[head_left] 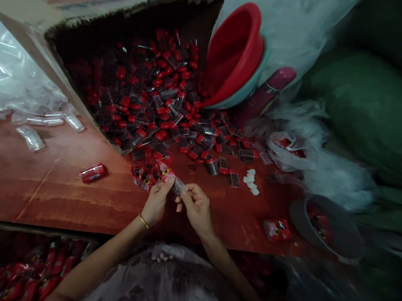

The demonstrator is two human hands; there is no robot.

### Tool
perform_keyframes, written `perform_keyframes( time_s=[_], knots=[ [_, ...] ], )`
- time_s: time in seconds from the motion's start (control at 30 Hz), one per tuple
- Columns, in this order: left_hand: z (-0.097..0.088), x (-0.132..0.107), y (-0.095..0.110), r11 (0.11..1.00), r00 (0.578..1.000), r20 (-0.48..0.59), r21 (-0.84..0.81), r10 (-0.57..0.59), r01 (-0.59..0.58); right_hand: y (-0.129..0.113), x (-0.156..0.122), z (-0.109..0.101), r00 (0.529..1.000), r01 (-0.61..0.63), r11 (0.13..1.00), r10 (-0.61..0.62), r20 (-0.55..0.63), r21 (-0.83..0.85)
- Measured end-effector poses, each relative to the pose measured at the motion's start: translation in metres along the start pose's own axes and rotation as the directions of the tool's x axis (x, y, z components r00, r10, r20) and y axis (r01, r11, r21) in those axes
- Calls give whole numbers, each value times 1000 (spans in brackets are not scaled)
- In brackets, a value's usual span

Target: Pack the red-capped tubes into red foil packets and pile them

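Note:
My left hand, with a gold bangle at the wrist, is closed in a pinch on the upper end of a small clear container with dark contents. The fingers of my right hand are closed on the container's other side. A red printed plastic sleeve shows just above my left thumb; whether it is around the container I cannot tell. Under and beside it lies a bunch of red printed sleeves with black and yellow figures. Fingers hide part of the held container.
A tipped cardboard box spills many red-capped clear containers onto the red-brown table. Around it are a red basin, a wrapped container, white pieces, a grey bowl and a lower box of red packs.

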State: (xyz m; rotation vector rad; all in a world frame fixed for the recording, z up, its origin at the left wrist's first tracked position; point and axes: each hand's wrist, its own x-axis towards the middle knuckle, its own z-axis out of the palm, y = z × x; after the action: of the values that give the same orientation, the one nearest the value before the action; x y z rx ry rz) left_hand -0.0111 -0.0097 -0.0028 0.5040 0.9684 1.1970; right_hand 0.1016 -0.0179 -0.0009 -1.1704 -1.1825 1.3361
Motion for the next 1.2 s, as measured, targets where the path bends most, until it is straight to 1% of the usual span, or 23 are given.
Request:
perform_keyframes(
  time_s=[0.07,0.13,0.17,0.27,0.33,0.5,0.57,0.7,0.8,0.9,0.97,1.0,1.03,1.07,1.1,1.13,1.17,1.2],
  knots=[
    [0,-2,-4,1000,999,47,1,-20,20,-4,4,1,999,-15,1000,14,-30,-14],
    [1,-1,-3,1000,998,58,-26,-6,7,-3,5,4,999,-22,1000,21,-39,-22],
    [1,-1,1,999,999,34,-48,14,-12,-2,5,6,999,-16,999,15,-43,-28],
    [1,3,11,993,994,-88,-100,60,-69,5,2,11,998,18,998,-21,-59,-57],
    [3,4,12,992,991,-121,-101,63,-76,9,0,13,997,41,996,-45,-56,-77],
    [7,-1,0,1000,998,-59,-18,10,-11,13,0,15,993,79,995,-84,-81,-67],
    [7,-2,0,1000,999,-43,14,-13,13,14,1,15,994,69,997,-72,-77,-29],
    [4,-2,8,1000,999,-49,-8,-22,21,14,4,14,1000,20,997,-19,-13,75],
    [1,-4,7,997,997,-63,-53,-52,48,17,9,18,999,-38,993,34,35,113],
    [-5,-8,2,992,998,-32,-113,-60,56,23,15,25,997,-55,996,52,51,71],
    [-14,-10,4,988,998,-15,-143,-65,62,24,21,25,999,3,998,1,53,-69],
    [-22,-11,9,985,996,-19,-154,-83,79,23,25,22,998,57,980,-51,39,-190],
    [-31,-11,17,982,994,-41,-165,-103,95,20,30,15,993,114,934,-115,16,-338],
    [-43,-11,28,978,989,-86,-181,-121,104,17,36,4,982,157,852,-188,-13,-500],
    [-57,-10,40,973,979,-167,-216,-119,81,14,43,-9,962,179,731,-271,-39,-659],
    [-71,-8,53,968,954,-286,-249,-87,14,12,51,-23,940,146,610,-331,-84,-779],
    [-86,-7,66,955,904,-425,-279,-34,-95,11,59,-38,925,87,509,-359,-120,-857],
    [-100,-6,78,928,839,-543,-293,34,-228,13,66,-52,921,37,428,-366,-136,-903]
  ],
)
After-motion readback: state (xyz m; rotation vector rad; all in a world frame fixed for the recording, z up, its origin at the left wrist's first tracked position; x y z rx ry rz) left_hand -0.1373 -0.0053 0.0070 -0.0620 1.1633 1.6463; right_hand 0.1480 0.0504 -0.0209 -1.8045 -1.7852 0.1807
